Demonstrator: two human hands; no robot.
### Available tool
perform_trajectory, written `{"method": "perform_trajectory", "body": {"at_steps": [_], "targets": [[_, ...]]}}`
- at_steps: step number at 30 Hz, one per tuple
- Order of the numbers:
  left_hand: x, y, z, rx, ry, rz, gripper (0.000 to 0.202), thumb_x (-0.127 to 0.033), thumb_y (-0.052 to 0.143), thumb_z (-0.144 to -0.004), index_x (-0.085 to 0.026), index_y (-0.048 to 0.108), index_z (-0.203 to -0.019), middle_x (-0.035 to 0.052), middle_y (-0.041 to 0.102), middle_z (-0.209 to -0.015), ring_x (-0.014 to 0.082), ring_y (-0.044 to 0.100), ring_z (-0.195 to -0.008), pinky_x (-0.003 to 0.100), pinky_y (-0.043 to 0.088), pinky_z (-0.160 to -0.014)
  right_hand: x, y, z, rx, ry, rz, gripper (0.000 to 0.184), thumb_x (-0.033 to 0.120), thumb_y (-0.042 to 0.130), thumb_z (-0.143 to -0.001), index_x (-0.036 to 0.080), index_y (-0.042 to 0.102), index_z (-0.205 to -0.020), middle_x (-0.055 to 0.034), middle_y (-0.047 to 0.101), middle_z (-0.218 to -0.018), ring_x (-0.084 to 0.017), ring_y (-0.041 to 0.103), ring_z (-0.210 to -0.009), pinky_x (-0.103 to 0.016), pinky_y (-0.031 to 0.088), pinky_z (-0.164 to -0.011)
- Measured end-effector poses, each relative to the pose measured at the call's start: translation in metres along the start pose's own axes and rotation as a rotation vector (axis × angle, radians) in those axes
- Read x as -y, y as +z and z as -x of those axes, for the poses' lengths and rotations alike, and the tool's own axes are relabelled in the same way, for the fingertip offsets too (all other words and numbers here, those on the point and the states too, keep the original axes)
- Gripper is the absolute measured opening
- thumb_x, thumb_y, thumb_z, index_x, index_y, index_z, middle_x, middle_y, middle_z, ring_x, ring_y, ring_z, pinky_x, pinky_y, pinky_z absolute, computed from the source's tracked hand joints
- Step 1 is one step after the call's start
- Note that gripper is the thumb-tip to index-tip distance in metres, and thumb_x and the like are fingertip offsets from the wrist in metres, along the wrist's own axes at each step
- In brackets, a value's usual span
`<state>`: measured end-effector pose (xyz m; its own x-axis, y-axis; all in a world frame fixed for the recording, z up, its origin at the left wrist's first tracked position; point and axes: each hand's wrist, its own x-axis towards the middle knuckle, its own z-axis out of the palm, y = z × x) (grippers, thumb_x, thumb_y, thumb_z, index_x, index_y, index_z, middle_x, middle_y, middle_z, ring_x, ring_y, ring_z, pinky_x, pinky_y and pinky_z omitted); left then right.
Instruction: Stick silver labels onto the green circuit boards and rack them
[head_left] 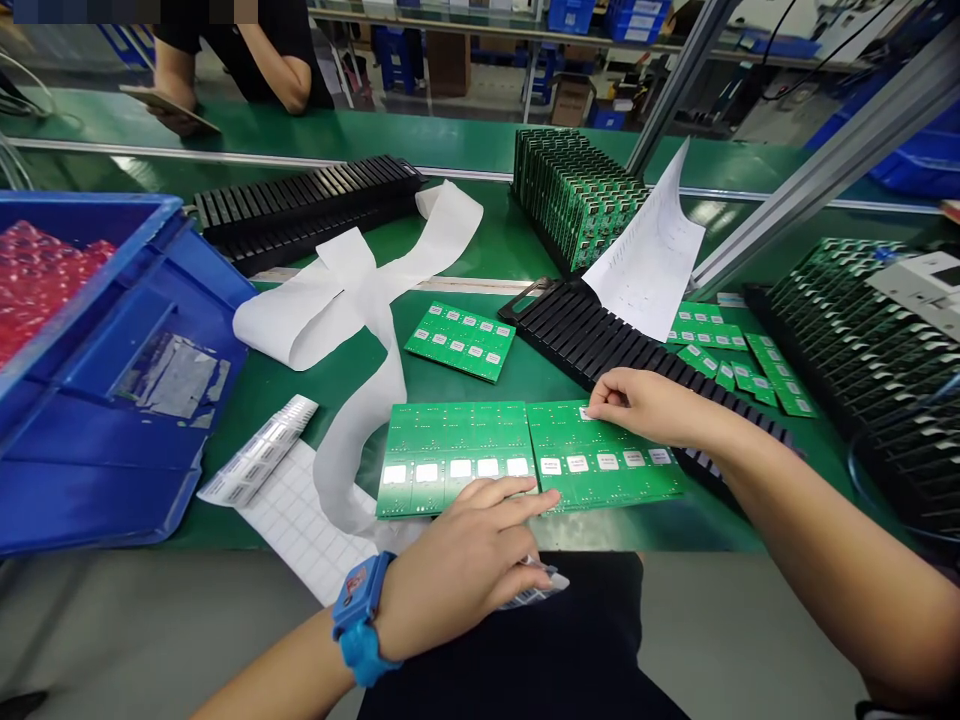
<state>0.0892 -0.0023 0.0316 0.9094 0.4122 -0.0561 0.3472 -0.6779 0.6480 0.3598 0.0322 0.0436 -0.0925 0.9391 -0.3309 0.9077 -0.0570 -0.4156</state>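
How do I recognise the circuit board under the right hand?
On the green table, near the wearer, the left board and right board lie side by side. Pick the right one, under the right hand. Unlike its neighbour, it has a white label in its upper row.

Your right hand (630, 405) pinches a white label (583, 412) at the far side of the right circuit board (607, 482). Your left hand (476, 545), fingers spread, lies over the near edges of that and the left circuit board (455, 438), a shiny strip (553, 582) beneath its thumb.
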Motion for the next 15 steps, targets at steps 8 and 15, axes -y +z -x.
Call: {"method": "perform_trajectory", "body": {"at_steps": [8,15], "targets": [[0.001,0.002,-0.001,-0.020,-0.012,0.006,0.024,-0.040,0.049,-0.087,-0.021,0.061,-0.076,-0.0073,0.048,-0.135,0.0232,0.036,-0.128,0.042,0.034,-0.103,0.016,-0.004,0.002,-0.053,-0.185,-0.242,0.021,0.025,0.048,-0.082,0.021,0.045,-0.103,-0.0015,0.058,-0.080,-0.015,0.056,-0.073,-0.030,0.044,-0.066],[-0.001,0.000,0.000,-0.028,-0.022,0.029,0.024,-0.039,0.050,-0.087,-0.022,0.062,-0.076,-0.0070,0.050,-0.133,0.0215,0.037,-0.128,0.041,0.033,-0.104,0.019,0.008,-0.012,0.118,-0.207,-0.384,0.024,0.022,0.049,-0.082,0.019,0.045,-0.105,-0.0014,0.059,-0.083,-0.014,0.058,-0.077,-0.030,0.047,-0.072]]}}
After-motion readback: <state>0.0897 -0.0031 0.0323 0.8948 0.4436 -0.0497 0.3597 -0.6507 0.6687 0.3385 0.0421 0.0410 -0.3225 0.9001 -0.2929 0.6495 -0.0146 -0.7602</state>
